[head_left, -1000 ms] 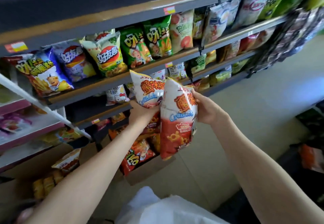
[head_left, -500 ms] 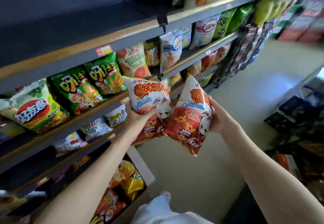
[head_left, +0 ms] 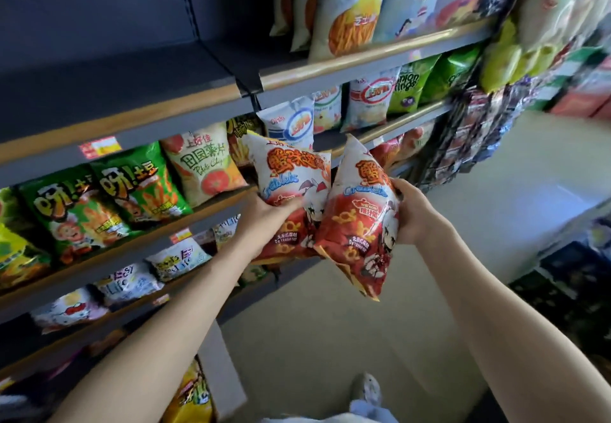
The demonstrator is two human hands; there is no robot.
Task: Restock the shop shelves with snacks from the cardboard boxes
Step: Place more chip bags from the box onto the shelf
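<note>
Shop shelving point(head_left: 363, 55) with wood-coloured front edges fills the scene from nine o'clock round to two o'clock, above a pale floor point(head_left: 496, 211). At the centre a person holds two red-and-white snack bags in the air, just in front of the middle shelf.

The left hand point(head_left: 267, 216) grips the left bag point(head_left: 287, 171) at its middle, fingers clamped round it from below with the thumb across the printed front. The right hand point(head_left: 418, 216) grips the right bag point(head_left: 355, 227) by its right edge, fingers curled over that edge onto the front. Both bags are tilted and their inner sides touch. Neither bag rests on a shelf.

At eleven o'clock from the bags lies a dark bare stretch of shelf point(head_left: 115, 85). At nine o'clock stand two green potato-stick bags point(head_left: 139, 187), and between them and the left bag a pale tomato crisp bag point(head_left: 205, 164). At twelve o'clock, just behind the left bag, is a white and blue bag point(head_left: 294, 121). At one o'clock sits a green onion rings bag point(head_left: 410, 88), and further right hang strips of small packets point(head_left: 469, 138), too blurred to read.

At seven o'clock, low by the shelf foot, is an open cardboard box point(head_left: 221, 369) with a yellow bag point(head_left: 191, 396) inside. At six o'clock one shoe point(head_left: 367, 389) shows on the floor.
</note>
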